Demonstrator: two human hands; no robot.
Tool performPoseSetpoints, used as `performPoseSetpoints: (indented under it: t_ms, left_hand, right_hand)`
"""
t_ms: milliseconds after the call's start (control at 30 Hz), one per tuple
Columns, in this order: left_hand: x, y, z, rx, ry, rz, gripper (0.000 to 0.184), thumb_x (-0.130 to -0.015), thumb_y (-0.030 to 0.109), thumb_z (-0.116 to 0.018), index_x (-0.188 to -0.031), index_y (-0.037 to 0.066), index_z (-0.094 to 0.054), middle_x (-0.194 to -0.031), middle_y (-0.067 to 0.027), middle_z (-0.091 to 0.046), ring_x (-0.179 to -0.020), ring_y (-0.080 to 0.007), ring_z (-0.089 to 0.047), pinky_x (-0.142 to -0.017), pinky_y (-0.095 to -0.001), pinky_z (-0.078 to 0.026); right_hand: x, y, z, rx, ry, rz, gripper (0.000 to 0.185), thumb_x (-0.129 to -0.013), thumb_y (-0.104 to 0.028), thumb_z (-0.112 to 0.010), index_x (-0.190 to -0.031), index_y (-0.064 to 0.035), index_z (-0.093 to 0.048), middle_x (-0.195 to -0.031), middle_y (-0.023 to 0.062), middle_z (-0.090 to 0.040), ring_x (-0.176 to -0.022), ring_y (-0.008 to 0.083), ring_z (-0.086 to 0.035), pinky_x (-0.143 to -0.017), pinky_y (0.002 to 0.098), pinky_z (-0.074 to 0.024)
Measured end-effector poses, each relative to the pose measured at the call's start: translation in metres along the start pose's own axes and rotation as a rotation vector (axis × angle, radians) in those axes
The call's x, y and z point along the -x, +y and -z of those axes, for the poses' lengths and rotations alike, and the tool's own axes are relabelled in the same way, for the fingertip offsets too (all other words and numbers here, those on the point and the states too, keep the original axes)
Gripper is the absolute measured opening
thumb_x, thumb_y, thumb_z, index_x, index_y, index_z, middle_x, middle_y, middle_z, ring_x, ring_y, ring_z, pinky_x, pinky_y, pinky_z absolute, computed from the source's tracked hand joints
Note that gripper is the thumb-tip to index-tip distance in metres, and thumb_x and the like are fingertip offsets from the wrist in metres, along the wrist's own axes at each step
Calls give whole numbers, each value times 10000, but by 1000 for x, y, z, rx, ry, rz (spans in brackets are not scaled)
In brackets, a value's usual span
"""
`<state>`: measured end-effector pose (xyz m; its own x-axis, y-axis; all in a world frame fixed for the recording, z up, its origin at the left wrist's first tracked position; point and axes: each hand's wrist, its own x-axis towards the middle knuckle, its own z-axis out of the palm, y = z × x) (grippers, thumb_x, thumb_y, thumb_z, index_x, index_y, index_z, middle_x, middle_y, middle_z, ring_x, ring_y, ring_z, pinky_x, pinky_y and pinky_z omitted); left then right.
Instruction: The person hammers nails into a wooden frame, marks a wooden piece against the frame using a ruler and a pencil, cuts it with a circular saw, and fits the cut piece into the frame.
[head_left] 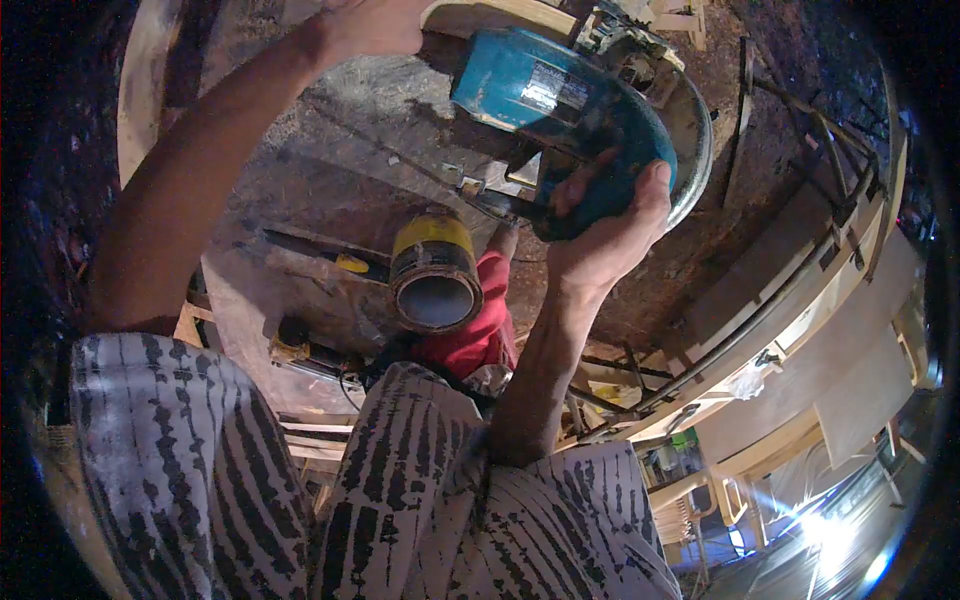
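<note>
A teal power saw (540, 95) with a rounded blade guard lies tilted at the upper middle. My right hand (610, 230) is wrapped round its rear handle, the thumb on top. At the top edge my left hand (378, 28) has its fingers closed at the end of a curved pale wooden piece (510, 12), left of the saw. Part of that hand is cut off by the frame's edge. The saw's far side, near the wood, is partly hidden by its body.
Below the saw stands an open tin (435, 272) with a yellow band, beside a red cloth (480, 325). A long dark tool (320, 250) lies left of the tin. Curved wooden frames with clamps (790, 335) run along the right. A bright lamp (828, 530) shines at lower right.
</note>
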<state>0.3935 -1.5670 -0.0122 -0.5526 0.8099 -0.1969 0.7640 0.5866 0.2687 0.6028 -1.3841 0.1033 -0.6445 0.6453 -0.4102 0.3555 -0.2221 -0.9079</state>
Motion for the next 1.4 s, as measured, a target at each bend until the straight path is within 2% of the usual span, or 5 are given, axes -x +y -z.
performPoseSetpoints:
  t_ms: [300,400,600,1067,1400]
  left_hand:
    - [1,4,4,91,-35,-4,957,-700,533,-854,-1479,104,-501,-1505,-112,-496,-1467,-345,-348,-1236,-562,-200]
    - [5,7,0,-10,31,-15,895,-718,427,-844,-1480,101,-504,-1508,-108,-495,-1466,-342,-348,-1241,-563,-185]
    - [1,4,5,-60,-59,2,854,-676,191,-780,-1481,111,-508,-1506,-100,-500,-1458,-340,-357,-1244,-564,-170]
    - [10,3,0,14,-27,-1,978,-687,548,-852,-1484,103,-499,-1503,-92,-504,-1472,-360,-342,-1209,-590,-222]
    - [14,2,-4,-12,-66,-10,947,-701,496,-851,-1486,101,-498,-1503,-94,-502,-1464,-347,-349,-1231,-574,-189]
  right_hand:
    - [-5,1,3,-42,16,-3,522,-1047,-485,-441,-844,-36,-613,-616,38,-561,-501,131,-475,-470,279,-326]
    - [3,3,12,-1,-32,-32,542,-1014,-537,-482,-1011,-9,-608,-648,60,-544,-528,163,-495,-501,312,-394]
    - [5,-3,5,23,-33,-15,551,-1006,-545,-484,-1014,-9,-608,-639,57,-543,-521,163,-497,-480,307,-387]
    - [2,4,4,54,-49,-1,568,-1020,-553,-464,-1009,-3,-607,-630,64,-539,-520,167,-474,-502,311,-366]
    - [0,4,0,52,-58,-9,565,-1015,-560,-471,-1015,-13,-611,-635,58,-527,-527,163,-467,-503,306,-366]
